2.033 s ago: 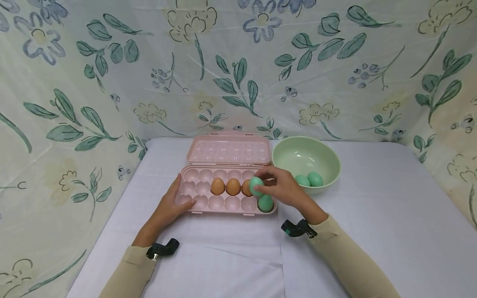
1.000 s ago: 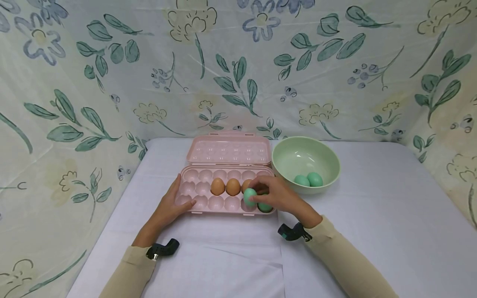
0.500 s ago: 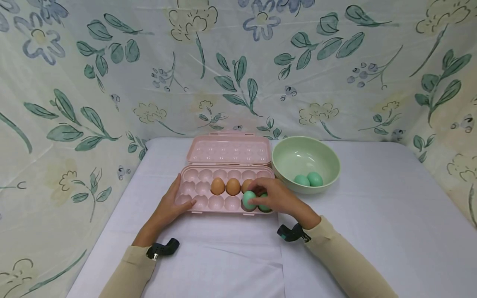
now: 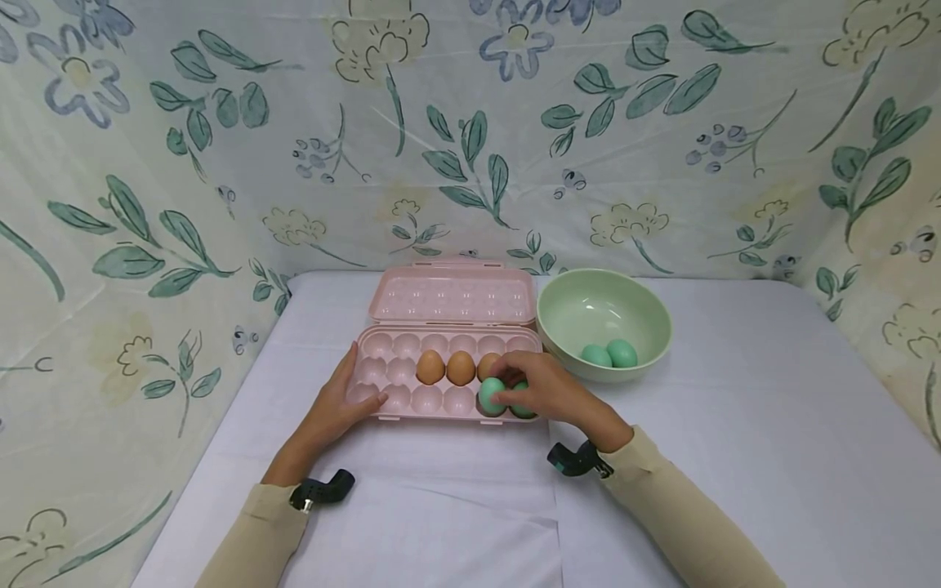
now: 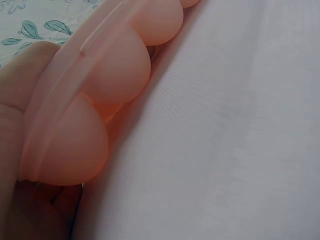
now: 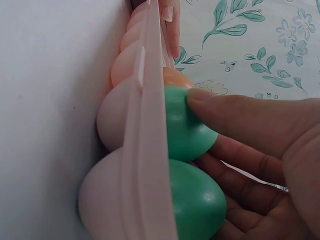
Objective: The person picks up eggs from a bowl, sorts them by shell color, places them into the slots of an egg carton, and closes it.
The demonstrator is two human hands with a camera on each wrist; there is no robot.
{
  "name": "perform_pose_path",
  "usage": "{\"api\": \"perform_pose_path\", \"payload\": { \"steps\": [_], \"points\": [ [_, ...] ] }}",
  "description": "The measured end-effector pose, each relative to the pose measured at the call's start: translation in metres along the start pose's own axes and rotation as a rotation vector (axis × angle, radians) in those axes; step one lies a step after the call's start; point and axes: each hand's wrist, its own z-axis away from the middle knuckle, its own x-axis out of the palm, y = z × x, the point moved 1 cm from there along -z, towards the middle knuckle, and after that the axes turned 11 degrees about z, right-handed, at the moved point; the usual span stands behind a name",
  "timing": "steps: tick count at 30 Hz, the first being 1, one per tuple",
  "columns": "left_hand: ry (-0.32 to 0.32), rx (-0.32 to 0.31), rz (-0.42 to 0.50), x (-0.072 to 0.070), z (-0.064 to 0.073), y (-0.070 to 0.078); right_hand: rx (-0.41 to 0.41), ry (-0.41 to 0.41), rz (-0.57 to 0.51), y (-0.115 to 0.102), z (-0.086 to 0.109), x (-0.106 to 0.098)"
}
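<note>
Oval green egg (image 4: 490, 397) has come down, right hand (image 4: 542, 384) pinching; left hand (image 4: 332, 411) grips pink plastic carton (image 4: 426, 400). Hasty release could tilt the egg!

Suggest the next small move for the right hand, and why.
Probably let go: the right hand pinches a green egg that appears seated in the front row of the tray, the left hand grips the tray, and two more eggs lie in the bowl.
</note>
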Motion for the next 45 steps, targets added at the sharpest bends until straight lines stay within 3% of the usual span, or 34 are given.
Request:
{"api": "perform_pose_path", "payload": {
  "steps": [30, 45],
  "points": [
    [0.001, -0.005, 0.013, -0.001, 0.001, 0.0, 0.006, 0.013, 0.018, -0.006, 0.0, -0.005],
    [0.001, -0.009, 0.009, 0.001, 0.001, 0.001, 0.021, 0.133, 0.012, -0.004, 0.01, -0.04]
  ]
}}
